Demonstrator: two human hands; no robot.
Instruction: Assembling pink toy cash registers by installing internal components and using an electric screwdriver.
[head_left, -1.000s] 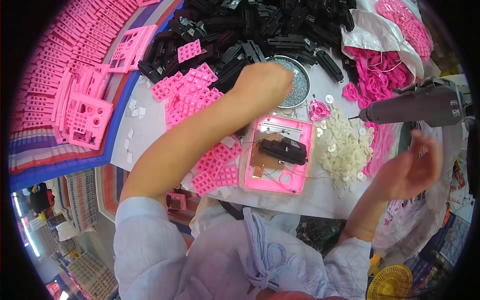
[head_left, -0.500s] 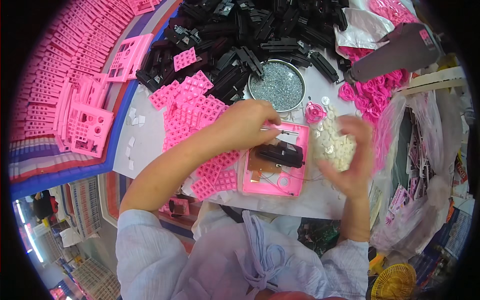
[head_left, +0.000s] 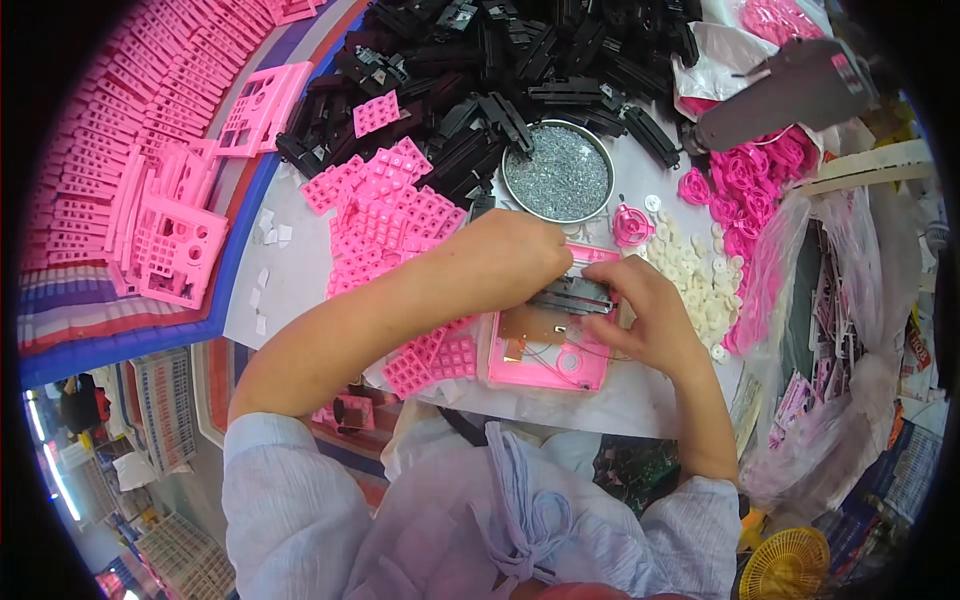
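Note:
A shallow pink plastic case [head_left: 493, 370] lies on the table before me, with a brown circuit board [head_left: 530, 325] and thin wires inside. Over its upper half is a black plastic mechanism [head_left: 578, 296] with grey metal details facing up. My right hand [head_left: 645, 310] has thumb and forefinger at the mechanism's right end, gripping it. My left hand [head_left: 525, 255] is closed over the case's upper left, knuckles up, beside the mechanism. Its fingertips are hidden, so what they pinch does not show.
Pink keypad pieces [head_left: 395, 215] lie left of the case. A round tin of small screws [head_left: 558, 172] stands behind it, before heaped black mechanisms [head_left: 440, 90]. White discs [head_left: 690, 270], pink rings [head_left: 745, 185] and a grey power screwdriver [head_left: 785, 100] are at right. Pink panels [head_left: 180, 250] stack at left.
My right hand has come left from above the white discs onto the black mechanism. The mechanism has turned, showing its metal-detailed side. My left hand has shifted slightly right and down.

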